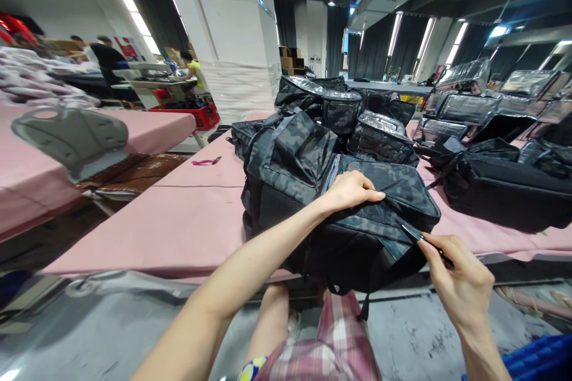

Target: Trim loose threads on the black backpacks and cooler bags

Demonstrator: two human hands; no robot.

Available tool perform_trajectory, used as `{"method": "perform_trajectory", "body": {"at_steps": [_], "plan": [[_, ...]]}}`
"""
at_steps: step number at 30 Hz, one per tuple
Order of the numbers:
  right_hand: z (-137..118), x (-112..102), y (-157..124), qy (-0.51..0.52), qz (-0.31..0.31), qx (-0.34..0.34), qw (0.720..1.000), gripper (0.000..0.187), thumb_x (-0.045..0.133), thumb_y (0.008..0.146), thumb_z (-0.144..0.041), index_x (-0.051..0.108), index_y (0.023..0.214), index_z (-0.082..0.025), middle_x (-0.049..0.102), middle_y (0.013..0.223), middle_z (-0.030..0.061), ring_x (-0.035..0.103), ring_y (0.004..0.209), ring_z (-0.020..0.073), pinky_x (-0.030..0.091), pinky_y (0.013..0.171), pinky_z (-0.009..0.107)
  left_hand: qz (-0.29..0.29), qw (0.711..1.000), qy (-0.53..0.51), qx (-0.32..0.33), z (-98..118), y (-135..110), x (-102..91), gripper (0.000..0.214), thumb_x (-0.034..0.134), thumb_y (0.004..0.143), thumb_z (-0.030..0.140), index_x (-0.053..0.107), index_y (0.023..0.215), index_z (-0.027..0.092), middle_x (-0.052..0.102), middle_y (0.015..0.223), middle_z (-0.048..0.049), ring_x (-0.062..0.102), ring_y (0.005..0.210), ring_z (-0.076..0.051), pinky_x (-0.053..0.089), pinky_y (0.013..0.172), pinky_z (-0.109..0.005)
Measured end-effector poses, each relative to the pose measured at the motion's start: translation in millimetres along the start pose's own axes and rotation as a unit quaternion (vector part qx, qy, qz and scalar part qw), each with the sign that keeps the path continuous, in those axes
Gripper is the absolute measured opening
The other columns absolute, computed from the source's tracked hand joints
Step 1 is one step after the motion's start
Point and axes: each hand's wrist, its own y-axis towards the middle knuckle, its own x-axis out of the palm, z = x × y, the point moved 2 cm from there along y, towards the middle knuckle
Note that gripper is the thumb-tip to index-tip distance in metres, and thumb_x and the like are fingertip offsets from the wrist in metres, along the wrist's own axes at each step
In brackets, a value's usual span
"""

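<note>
A dark camouflage bag (286, 161) lies in front of me at the table's front edge, its black side and straps towards me. On its top panel, my left hand (351, 189) is closed, gripping the fabric near a seam, with the thumb pointing right. My right hand (456, 268) is at the bag's right front corner, closed around a slim pointed metal tool (410, 232) with a dark handle. The tool's tip points left and lies against or just over the camouflage cloth; I cannot tell if it touches. Fingers hide most of the handle.
Several more camouflage bags (379, 134) with silvery lining are piled behind, and a black bag (504, 190) lies to the right. A purple strip (206, 161) lies on the pink table (179, 226). At left stands a grey chair (75, 137); people sit at machines beyond it.
</note>
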Motion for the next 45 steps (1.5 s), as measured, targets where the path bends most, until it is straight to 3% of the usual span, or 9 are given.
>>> {"method": "perform_trajectory", "body": {"at_steps": [9,15,20,24,28,33,39,42,45], "plan": [[-3,5,1,-0.046,-0.012,-0.012,0.999,0.018,0.055,0.085,-0.033,0.066,0.093,-0.02,0.066,0.084,0.0035,0.061,0.075,0.0151,0.041,0.065,0.025,-0.001,1.0,-0.003,0.003,2,-1,-1.7,0.035,0.06,0.071,0.049,0.074,0.076,0.018,0.057,0.057,0.0008,0.049,0.06,-0.012,0.035,0.061,-0.022],[-11,8,6,0.027,-0.031,-0.016,0.999,0.014,0.056,0.085,-0.03,0.064,0.092,-0.02,0.065,0.086,0.0032,0.06,0.075,0.0148,0.043,0.068,0.026,-0.014,1.0,-0.003,0.012,4,0,-3.6,0.036,0.059,0.071,0.05,0.073,0.075,0.017,0.059,0.061,0.0006,0.05,0.062,-0.012,0.034,0.059,-0.022],[-27,20,15,-0.032,-0.051,-0.054,0.997,0.016,0.054,0.086,-0.031,0.064,0.093,-0.021,0.065,0.085,0.0015,0.06,0.075,0.0121,0.04,0.061,0.022,-0.021,0.999,0.003,0.025,5,0,-6.9,0.036,0.06,0.071,0.05,0.073,0.074,0.016,0.056,0.057,0.0015,0.048,0.059,-0.012,0.032,0.058,-0.022],[-33,27,19,-0.047,-0.035,-0.078,0.995,0.015,0.056,0.086,-0.029,0.064,0.094,-0.02,0.065,0.085,0.002,0.06,0.076,0.0125,0.041,0.065,0.023,-0.028,0.999,-0.003,0.035,5,-1,-7.8,0.035,0.059,0.072,0.05,0.073,0.075,0.017,0.058,0.06,0.0012,0.049,0.061,-0.012,0.032,0.058,-0.022],[-32,28,19,-0.037,-0.023,-0.097,0.994,0.013,0.058,0.084,-0.026,0.063,0.094,-0.019,0.064,0.084,0.0026,0.059,0.075,0.0132,0.042,0.068,0.024,-0.023,0.999,-0.003,0.035,3,0,-7.3,0.036,0.059,0.072,0.05,0.073,0.075,0.017,0.058,0.061,0.0011,0.049,0.061,-0.012,0.033,0.059,-0.022],[-24,21,15,-0.038,-0.008,-0.07,0.997,0.014,0.057,0.085,-0.028,0.064,0.094,-0.02,0.065,0.086,0.0021,0.06,0.075,0.0127,0.042,0.065,0.023,-0.027,0.999,-0.008,0.041,2,0,-7.1,0.036,0.059,0.072,0.05,0.073,0.077,0.018,0.059,0.06,0.0012,0.051,0.061,-0.012,0.034,0.059,-0.022],[-27,27,19,-0.03,-0.03,-0.091,0.995,0.015,0.057,0.085,-0.028,0.063,0.096,-0.02,0.064,0.088,0.003,0.06,0.078,0.0136,0.043,0.068,0.024,-0.021,0.999,0.0,0.041,4,-1,-7.7,0.035,0.06,0.072,0.049,0.073,0.076,0.017,0.058,0.059,0.0017,0.05,0.061,-0.012,0.033,0.058,-0.022],[-34,31,23,-0.025,-0.032,-0.092,0.995,0.013,0.057,0.084,-0.027,0.064,0.093,-0.02,0.064,0.084,0.0033,0.059,0.076,0.0147,0.043,0.066,0.025,-0.025,0.998,0.014,0.057,3,-1,-3.3,0.037,0.057,0.075,0.051,0.072,0.076,0.017,0.058,0.06,0.0017,0.052,0.062,-0.012,0.034,0.058,-0.021],[-30,20,23,0.066,-0.085,-0.052,0.993,0.012,0.057,0.083,-0.028,0.065,0.088,-0.021,0.064,0.082,0.0035,0.06,0.075,0.0157,0.045,0.066,0.027,-0.001,0.989,0.067,0.133,1,-7,-7.9,0.033,0.056,0.079,0.046,0.071,0.086,0.018,0.062,0.071,0.0003,0.055,0.071,-0.013,0.036,0.064,-0.021]]}}
